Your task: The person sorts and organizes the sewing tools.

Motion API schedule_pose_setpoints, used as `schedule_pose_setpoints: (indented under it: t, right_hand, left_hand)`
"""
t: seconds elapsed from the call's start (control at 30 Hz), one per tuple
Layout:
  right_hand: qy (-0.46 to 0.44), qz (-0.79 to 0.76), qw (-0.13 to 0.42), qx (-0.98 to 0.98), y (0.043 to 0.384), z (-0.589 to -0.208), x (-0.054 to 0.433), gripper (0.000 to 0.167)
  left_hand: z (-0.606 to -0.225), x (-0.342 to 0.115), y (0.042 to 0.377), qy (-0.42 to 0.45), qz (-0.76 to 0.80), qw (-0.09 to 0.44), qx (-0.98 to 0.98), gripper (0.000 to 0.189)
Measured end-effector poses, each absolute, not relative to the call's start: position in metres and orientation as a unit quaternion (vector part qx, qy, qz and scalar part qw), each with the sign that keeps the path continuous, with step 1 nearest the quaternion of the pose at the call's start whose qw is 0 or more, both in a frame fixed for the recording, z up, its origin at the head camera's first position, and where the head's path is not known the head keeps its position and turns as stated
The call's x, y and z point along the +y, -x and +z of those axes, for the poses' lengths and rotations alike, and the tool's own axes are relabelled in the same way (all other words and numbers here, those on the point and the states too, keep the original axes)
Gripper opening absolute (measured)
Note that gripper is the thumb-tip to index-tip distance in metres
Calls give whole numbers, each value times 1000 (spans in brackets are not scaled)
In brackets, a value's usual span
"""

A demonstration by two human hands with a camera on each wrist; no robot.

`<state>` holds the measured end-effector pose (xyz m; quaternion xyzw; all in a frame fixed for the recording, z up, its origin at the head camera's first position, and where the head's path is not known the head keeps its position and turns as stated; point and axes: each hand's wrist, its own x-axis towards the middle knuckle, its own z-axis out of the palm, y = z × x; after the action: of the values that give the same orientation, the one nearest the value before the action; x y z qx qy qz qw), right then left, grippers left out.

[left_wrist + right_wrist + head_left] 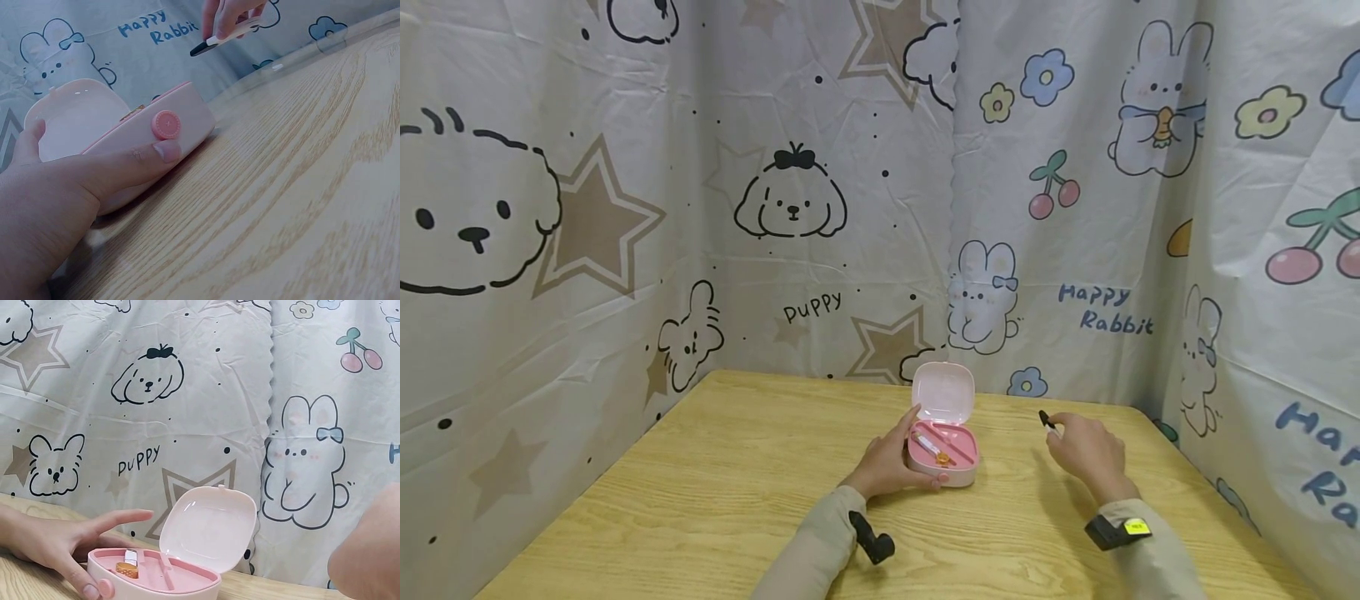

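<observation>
A small pink lunchbox-like case (961, 478) stands on the table with its lid (943, 392) raised. My left hand (886, 463) grips its left side, the thumb along the front beside a round pink button (166, 124). Inside the pink tray lie a small white item (130, 557) and an orange piece (127, 570). To the right of the case, my right hand (1086, 450) pinches a white marker (219, 44) with a black end, held above the table. In the right wrist view only a blurred part of that hand shows, without the marker.
The wooden table (737, 467) carries the case near its back edge. Printed curtains (790, 275) with puppies, rabbits and stars hang behind and at both sides. Each wrist wears a dark camera mount (872, 540) over a beige sleeve.
</observation>
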<state>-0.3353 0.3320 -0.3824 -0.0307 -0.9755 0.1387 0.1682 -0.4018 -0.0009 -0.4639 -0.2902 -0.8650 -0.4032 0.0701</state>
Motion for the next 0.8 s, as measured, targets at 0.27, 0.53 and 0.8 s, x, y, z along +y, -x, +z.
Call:
schedule_pose_setpoints:
  t: [0.27,0.53,0.8]
  right_hand:
    - [8,135,191,-972,337,-382,318,40]
    - [-19,124,205,-971,342,-387,300,34]
    - [-37,111,215,-970,341,-391,283,31]
  left_hand:
    - [-464,-1,402,291,-402,70,-865,132]
    - [-463,-1,401,287,-409,64,-864,132]
    - [-464,-1,402,288,-403,67,-866,133]
